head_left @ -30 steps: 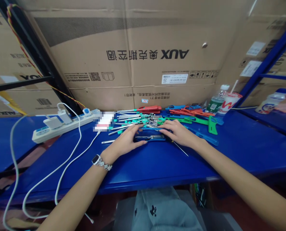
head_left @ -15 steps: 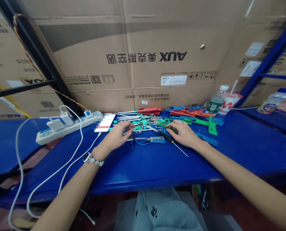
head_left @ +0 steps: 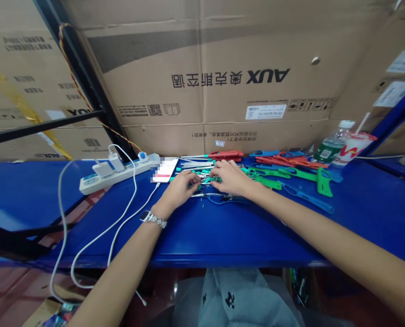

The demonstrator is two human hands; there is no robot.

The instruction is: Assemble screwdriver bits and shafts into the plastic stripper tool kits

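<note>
Over a pile of thin metal rods and small green parts, my left hand has its fingers curled at the front left of the heap. Its fingertips touch small parts too tiny to name. Close beside it on the right, my right hand reaches palm down into the same pile, fingers bent; what they hold, if anything, is hidden. A blue casing lies partly under my right wrist. Red casings lie behind the pile, and green casings to its right.
A white power strip with plugs and cables sits at the left, beside a phone. At the right back stand a bottle and a red-and-white cup. Cardboard rises behind the blue table.
My right hand has moved left, away from the black screwdriver's place, to beside my left hand. The view has shifted, so the table's things appear further right. The screwdriver no longer shows clearly.
</note>
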